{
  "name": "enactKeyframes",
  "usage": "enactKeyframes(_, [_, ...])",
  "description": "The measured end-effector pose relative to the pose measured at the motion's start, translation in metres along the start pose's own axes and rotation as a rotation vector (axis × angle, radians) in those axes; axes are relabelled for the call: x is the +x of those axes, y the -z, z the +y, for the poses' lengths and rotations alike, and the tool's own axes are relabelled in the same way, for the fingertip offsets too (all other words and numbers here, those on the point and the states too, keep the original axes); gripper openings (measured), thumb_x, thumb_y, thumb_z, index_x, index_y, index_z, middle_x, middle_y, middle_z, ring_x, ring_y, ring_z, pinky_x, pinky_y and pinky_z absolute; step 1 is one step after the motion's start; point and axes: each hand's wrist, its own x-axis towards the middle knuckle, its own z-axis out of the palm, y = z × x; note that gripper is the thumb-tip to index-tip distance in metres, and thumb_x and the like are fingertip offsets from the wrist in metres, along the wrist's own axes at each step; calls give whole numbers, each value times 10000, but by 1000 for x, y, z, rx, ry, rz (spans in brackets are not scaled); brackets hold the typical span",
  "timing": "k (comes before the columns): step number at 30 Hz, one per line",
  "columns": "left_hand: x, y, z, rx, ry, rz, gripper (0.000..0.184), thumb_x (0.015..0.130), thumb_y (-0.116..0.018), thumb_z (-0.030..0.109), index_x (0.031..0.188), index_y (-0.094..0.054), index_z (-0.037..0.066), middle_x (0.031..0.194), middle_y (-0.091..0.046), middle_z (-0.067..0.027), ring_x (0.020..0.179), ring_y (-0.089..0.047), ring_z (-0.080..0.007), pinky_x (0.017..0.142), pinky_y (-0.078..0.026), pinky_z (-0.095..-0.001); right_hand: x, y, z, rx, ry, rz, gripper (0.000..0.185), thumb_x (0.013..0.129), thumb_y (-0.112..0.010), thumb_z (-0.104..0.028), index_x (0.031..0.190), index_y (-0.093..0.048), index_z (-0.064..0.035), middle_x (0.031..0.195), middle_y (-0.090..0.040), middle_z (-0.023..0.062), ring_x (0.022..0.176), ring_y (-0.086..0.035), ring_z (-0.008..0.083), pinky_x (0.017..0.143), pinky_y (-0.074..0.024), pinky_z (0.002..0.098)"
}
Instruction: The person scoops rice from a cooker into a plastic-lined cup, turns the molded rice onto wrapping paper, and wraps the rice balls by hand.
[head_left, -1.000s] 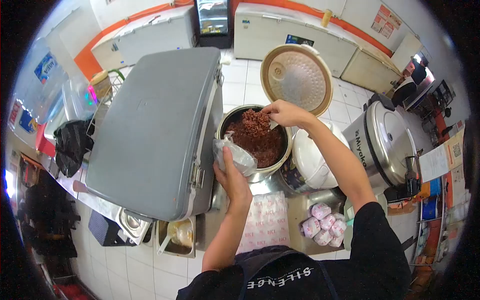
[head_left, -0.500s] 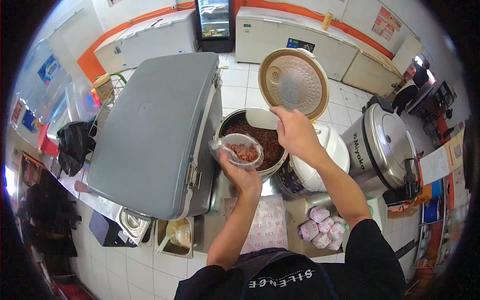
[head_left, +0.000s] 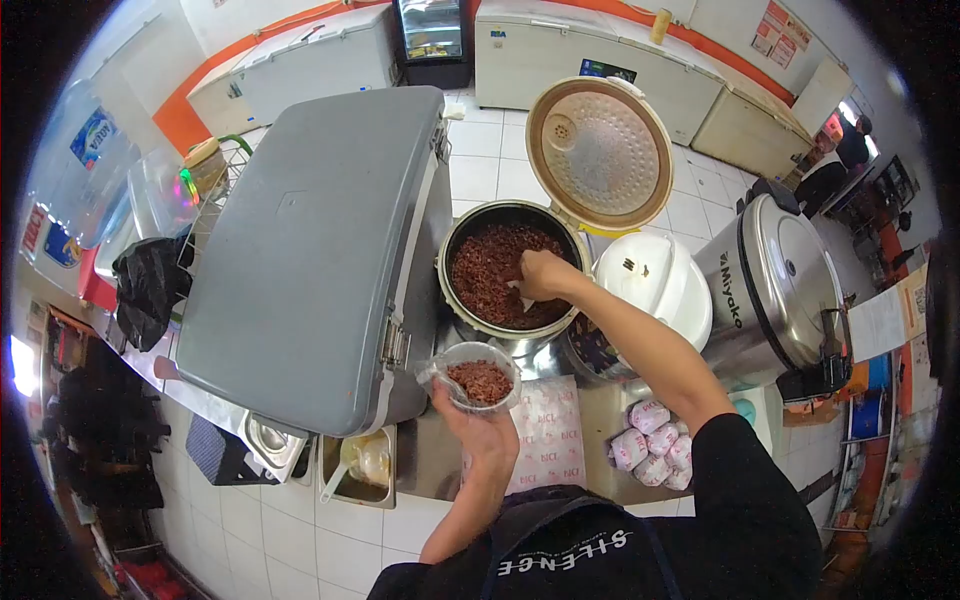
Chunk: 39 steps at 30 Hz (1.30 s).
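Observation:
My left hand (head_left: pixel 482 432) grips a small bowl (head_left: pixel 510 390) lined with clear plastic, from below and the side. Reddish-brown rice (head_left: pixel 478 380) fills part of it. Inside the open rice cooker (head_left: pixel 445 292), my right hand (head_left: pixel 545 276) is closed around a white rice paddle (head_left: pixel 521 298); most of the paddle is hidden by the hand and the rice. Dark red rice (head_left: pixel 490 262) lies in the cooker's pot. Its lid (head_left: pixel 605 150) stands tilted back. The bowl is held just in front of the cooker, apart from it.
A large grey cooler box (head_left: pixel 300 250) stands left of the cooker. To the right are a white-lidded cooker (head_left: pixel 665 290) and a steel Miyako cooker (head_left: pixel 770 280). Printed paper sheets (head_left: pixel 545 430) and several wrapped bundles (head_left: pixel 655 440) lie in front. Another person (head_left: pixel 845 155) is far right.
My right hand has moved down into the cooker, taking the paddle from above the bowl into the rice. The bowl in my left hand is lower and farther from the cooker.

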Motion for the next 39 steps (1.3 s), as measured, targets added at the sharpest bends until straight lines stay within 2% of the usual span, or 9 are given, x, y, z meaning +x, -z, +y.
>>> enactKeyframes(9, [21,-21,-3,10,-47,-73,568,993,-488,549,1393,-476,146,1376,-536,-64,1267,-534,-249,1060,-462,-481,7,-11,6,171,153,47,317,759,-682,-137,979,-701,90,1034,-682,331,1023,-690,423,866,-566,460])
enactKeyframes(15, [33,-39,-1,34,-75,-32,562,1000,-496,525,1384,-484,115,1357,-546,-64,1247,-548,-245,1049,-458,-450,3,17,28,261,192,139,360,768,-675,-114,1112,-753,-38,1074,-735,224,1022,-711,347,914,-540,397])
enactKeyframes(20, [66,-58,-22,30,-105,-87,570,998,-526,503,1378,-488,81,1348,-550,-84,1231,-553,-245,1042,-460,-435,-44,69,27,456,268,297,324,823,-606,-89,1117,-722,-17,934,-741,188,819,-704,272,738,-524,377])
enactKeyframes(25, [67,-115,-50,149,-245,-2,737,940,-657,465,1460,-347,45,1396,-493,-151,1279,-512,-282,1039,-466,-433,-99,49,-13,-80,347,775,415,834,-607,-85,1245,-637,-34,964,-715,163,909,-637,293,820,-506,396])
enactKeyframes(26, [61,-127,-52,195,-242,75,530,975,-598,475,1295,-521,60,1223,-601,-112,1119,-606,-236,936,-525,-393,-110,30,-18,-226,435,835,446,843,-600,-106,1281,-601,-21,998,-702,158,912,-616,282,818,-500,389])
enactKeyframes(28, [71,-122,-53,179,-136,75,476,979,-590,455,1259,-545,71,1168,-622,-98,1078,-618,-228,893,-539,-378,-127,9,-24,-384,500,874,459,866,-572,-126,1303,-577,15,1130,-674,149,937,-589,263,818,-492,354])
enactKeyframes(34, [83,-94,-59,-109,-29,-169,541,985,-463,528,1298,-572,101,1299,-630,-75,1211,-601,-239,1062,-459,-428,-126,70,11,42,354,792,506,835,-581,39,1331,-610,-55,949,-686,206,792,-614,324,832,-502,411])
enactKeyframes(35, [82,-93,-57,-140,-30,-170,553,986,-446,535,1303,-571,100,1306,-625,-77,1222,-595,-249,1067,-459,-440,-129,77,12,426,396,755,420,848,-589,16,1262,-645,-30,949,-686,252,825,-661,412,772,-533,446])
enactKeyframes(39, [70,-90,-38,-189,6,-219,590,962,-433,570,1322,-569,122,1313,-621,-89,1231,-590,-278,1044,-476,-476,-137,83,18,895,434,418,410,990,-563,-67,1399,-528,-69,896,-656,105,700,-655,161,664,-542,295])
